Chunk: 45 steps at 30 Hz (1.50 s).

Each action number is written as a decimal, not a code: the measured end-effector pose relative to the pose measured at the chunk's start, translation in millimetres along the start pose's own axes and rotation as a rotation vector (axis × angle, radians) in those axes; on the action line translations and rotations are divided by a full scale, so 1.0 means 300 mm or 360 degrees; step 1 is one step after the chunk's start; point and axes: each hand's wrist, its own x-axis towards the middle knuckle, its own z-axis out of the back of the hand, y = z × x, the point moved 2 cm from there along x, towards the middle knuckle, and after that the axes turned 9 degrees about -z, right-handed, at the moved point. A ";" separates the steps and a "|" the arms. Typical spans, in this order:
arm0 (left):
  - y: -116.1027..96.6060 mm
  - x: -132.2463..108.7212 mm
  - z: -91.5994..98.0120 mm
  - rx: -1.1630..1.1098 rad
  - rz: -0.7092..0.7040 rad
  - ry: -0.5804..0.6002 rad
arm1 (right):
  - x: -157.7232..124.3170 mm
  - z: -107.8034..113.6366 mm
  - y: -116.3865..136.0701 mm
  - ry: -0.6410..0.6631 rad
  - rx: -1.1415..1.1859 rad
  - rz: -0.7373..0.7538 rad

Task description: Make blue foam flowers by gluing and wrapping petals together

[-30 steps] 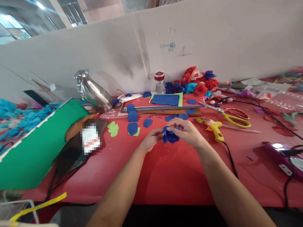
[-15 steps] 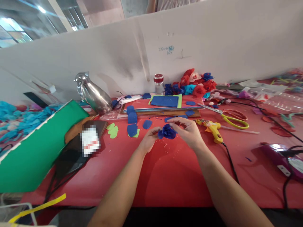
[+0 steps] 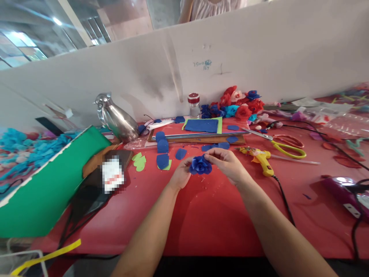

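Observation:
A dark blue artificial flower (image 3: pixel 201 165) with layered petals is held up over the red table (image 3: pixel 213 227), its open face turned toward me. My left hand (image 3: pixel 182 173) is closed around its left side and underside; the fingertips are partly hidden behind the bloom. With thumb and forefinger my right hand (image 3: pixel 226 163) pinches a petal at the upper right edge. Loose blue petals (image 3: pixel 181 154) lie beyond my hands, and more blue petals (image 3: pixel 223 146) are just behind the right one. To the right rests a yellow glue gun (image 3: pixel 261 161).
Scissors (image 3: pixel 288 148) with red and yellow handles lie beyond the glue gun. A steel jug (image 3: pixel 121 119), a red-lidded jar (image 3: pixel 193 105) and finished flowers (image 3: pixel 243 105) stand along the white partition (image 3: pixel 129 69). At left is a green board (image 3: pixel 57 181); a purple device (image 3: pixel 343 192) with cords sits right.
The flower has tipped so its petals face me more, and it has shifted slightly left and down. Both hands still hold it. The view has tilted up slightly.

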 end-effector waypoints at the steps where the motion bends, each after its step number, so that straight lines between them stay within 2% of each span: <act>1: 0.002 0.002 0.001 -0.0009 0.0011 0.0014 | 0.000 0.002 0.000 -0.0050 -0.0083 0.0072; 6: 0.007 0.012 0.006 -0.0056 -0.0008 -0.0030 | -0.013 0.008 0.005 -0.0426 -0.0634 0.0501; 9: 0.005 0.015 0.007 -0.0074 -0.0036 -0.0080 | -0.025 0.002 0.014 -0.0470 -0.0711 0.0683; 12: 0.000 0.014 0.003 -0.0080 -0.0039 -0.0042 | -0.032 0.000 0.023 -0.0448 -0.0671 0.0735; 15: -0.003 0.010 -0.001 -0.0064 -0.0015 -0.0005 | -0.030 0.002 0.028 -0.0350 -0.0524 0.0637; 20: 0.002 0.008 0.003 -0.0062 -0.0065 -0.0050 | -0.018 -0.001 0.023 -0.0123 -0.0148 0.0246; 24: 0.006 0.009 0.005 -0.0015 -0.0048 -0.0034 | -0.009 -0.005 0.009 -0.0006 -0.0115 0.0178; 27: 0.004 0.010 0.002 0.0011 0.0004 -0.0006 | -0.004 -0.006 -0.004 -0.0059 -0.0132 0.0233; 31: 0.006 0.013 0.001 -0.0028 -0.0012 -0.0048 | -0.006 -0.005 -0.002 -0.0269 -0.0126 0.0312; 36: 0.028 0.021 0.011 -0.0172 -0.0102 -0.0187 | -0.012 0.012 0.014 -0.0556 0.0030 0.0219; 38: 0.033 0.023 0.012 -0.0218 -0.0133 -0.0218 | -0.009 0.012 0.012 -0.0527 0.0084 0.0134; 41: 0.034 0.021 0.004 -0.0222 -0.0108 -0.0196 | -0.005 -0.007 0.005 -0.0311 0.0094 0.0026; 45: 0.033 0.016 -0.011 -0.0168 -0.0105 -0.0088 | -0.008 -0.036 0.005 -0.0167 0.0087 0.0041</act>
